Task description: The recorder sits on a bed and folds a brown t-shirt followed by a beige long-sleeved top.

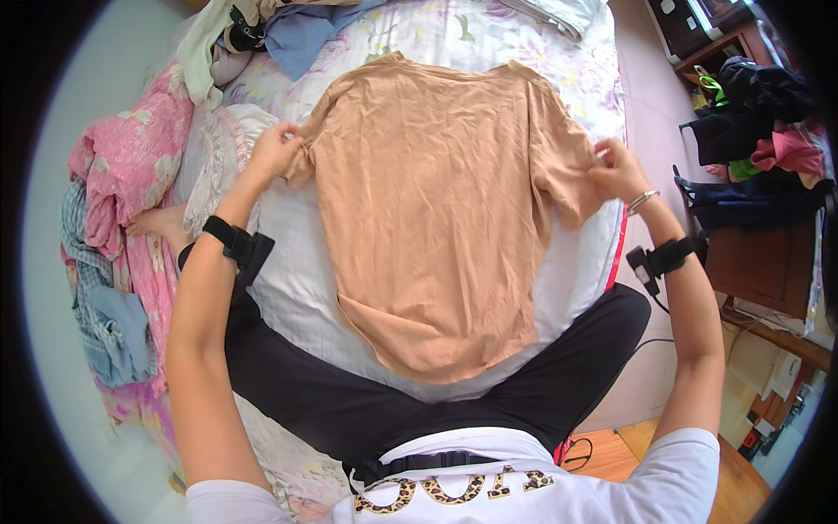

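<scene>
A tan short-sleeved T-shirt (432,196) lies spread on the bed before me, its neckline away from me and its hem towards my lap. Light creases run down its body, and the lower left corner of the hem is folded over. My left hand (278,149) pinches the left sleeve near its cuff. On the other side, my right hand (619,169) grips the edge of the right sleeve between thumb and fingers, drawing it outwards. Both hands are at about the same height, level with the sleeves.
Pink floral bedding (134,157) and a blue garment (121,334) lie along the left side. More clothes, including a blue cloth (308,36), are heaped at the far left. Folded pale fabric (556,14) rests at the far edge. Dark clothes (753,98) hang over furniture at right.
</scene>
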Demonstrator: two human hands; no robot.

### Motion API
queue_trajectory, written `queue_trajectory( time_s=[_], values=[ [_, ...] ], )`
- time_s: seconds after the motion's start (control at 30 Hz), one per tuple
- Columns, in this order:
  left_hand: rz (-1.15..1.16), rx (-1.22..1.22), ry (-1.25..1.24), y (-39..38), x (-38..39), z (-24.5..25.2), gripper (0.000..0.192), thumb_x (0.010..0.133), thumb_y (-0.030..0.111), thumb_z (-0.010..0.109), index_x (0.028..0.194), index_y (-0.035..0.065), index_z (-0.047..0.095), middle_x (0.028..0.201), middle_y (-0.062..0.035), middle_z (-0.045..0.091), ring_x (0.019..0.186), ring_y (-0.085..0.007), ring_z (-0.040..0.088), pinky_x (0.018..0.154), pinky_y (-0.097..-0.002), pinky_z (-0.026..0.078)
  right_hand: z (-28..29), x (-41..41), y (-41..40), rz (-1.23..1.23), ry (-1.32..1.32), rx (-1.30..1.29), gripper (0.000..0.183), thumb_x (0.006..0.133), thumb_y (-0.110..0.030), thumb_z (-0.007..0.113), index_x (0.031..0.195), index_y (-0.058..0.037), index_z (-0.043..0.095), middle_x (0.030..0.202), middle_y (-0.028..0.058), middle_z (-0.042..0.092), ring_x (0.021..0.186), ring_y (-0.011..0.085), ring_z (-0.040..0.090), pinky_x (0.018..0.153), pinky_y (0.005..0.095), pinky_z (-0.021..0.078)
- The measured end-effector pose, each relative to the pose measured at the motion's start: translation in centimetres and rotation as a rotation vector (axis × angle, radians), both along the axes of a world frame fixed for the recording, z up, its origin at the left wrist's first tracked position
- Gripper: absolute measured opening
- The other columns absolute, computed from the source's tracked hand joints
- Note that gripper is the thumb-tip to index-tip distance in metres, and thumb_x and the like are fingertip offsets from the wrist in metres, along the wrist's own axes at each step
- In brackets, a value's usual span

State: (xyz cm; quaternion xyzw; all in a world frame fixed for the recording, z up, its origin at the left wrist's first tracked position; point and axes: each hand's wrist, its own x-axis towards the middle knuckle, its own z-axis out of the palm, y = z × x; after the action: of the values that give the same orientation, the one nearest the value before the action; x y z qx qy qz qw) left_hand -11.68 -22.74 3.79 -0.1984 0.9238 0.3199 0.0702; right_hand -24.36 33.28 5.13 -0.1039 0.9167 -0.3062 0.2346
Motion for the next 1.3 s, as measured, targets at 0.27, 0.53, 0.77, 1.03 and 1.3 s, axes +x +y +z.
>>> queue_trajectory(
  time_s=[0.27, 0.53, 0.77, 1.03, 1.3],
  values=[
    [0.028, -0.834, 0.428, -2.8, -1.4, 3.9, 0.03, 0.079, 0.017, 0.063, 0.105, 0.0023, 0.061, 0.099, -0.0198, 0.063, 0.089, -0.0361, 0.059, 0.075, -0.041, 0.048, 1.5, -1.4, 2.8, -0.064, 0.788, 0.465, 0.031, 0.077, -0.006, 0.063, 0.107, -0.0061, 0.056, 0.095, 0.0159, 0.064, 0.086, 0.0336, 0.062, 0.076, 0.0399, 0.0496],
    [-0.208, 0.016, 0.041, 8.2, 13.0, 6.2, 0.04, 0.084, 0.017, 0.065, 0.12, 0.0019, 0.055, 0.108, -0.0113, 0.059, 0.084, -0.0153, 0.059, 0.075, -0.0267, 0.048, 4.4, 16.6, -1.3, 0.263, 0.186, 0.18, 0.024, 0.075, -0.015, 0.069, 0.091, -0.0006, 0.06, 0.093, 0.016, 0.064, 0.087, 0.0317, 0.062, 0.074, 0.0388, 0.0496],
    [0.004, 0.381, -0.239, 16.4, 26.7, 5.5, 0.054, 0.08, 0.006, 0.065, 0.128, 0.0051, 0.041, 0.114, -0.0149, 0.055, 0.085, -0.0165, 0.061, 0.072, -0.0289, 0.05, 2.7, 27.6, -1.0, 0.226, -0.008, -0.112, 0.056, 0.064, -0.006, 0.078, 0.111, -0.0021, 0.048, 0.106, 0.0162, 0.055, 0.099, 0.033, 0.056, 0.081, 0.0363, 0.049],
    [-0.19, -0.212, 0.145, 19.9, 26.9, 4.7, 0.063, 0.075, -0.001, 0.062, 0.132, 0.013, 0.039, 0.127, -0.0238, 0.044, 0.11, -0.0421, 0.051, 0.086, -0.0441, 0.048, 0.2, 30.8, -2.2, 0.028, 0.3, -0.023, 0.042, 0.069, -0.003, 0.068, 0.108, -0.0058, 0.051, 0.095, 0.0138, 0.058, 0.088, 0.0315, 0.059, 0.074, 0.0379, 0.0499],
    [-0.23, -0.423, 0.201, 18.8, 24.8, 4.7, 0.042, 0.076, 0.003, 0.064, 0.115, 0.012, 0.051, 0.124, -0.0158, 0.05, 0.102, -0.0363, 0.057, 0.082, -0.0415, 0.05, -1.3, 30.5, -2.5, -0.078, 0.304, -0.123, 0.022, 0.076, -0.006, 0.062, 0.098, -0.0047, 0.061, 0.09, 0.0137, 0.061, 0.079, 0.0299, 0.062, 0.069, 0.0366, 0.0501]
  ],
)
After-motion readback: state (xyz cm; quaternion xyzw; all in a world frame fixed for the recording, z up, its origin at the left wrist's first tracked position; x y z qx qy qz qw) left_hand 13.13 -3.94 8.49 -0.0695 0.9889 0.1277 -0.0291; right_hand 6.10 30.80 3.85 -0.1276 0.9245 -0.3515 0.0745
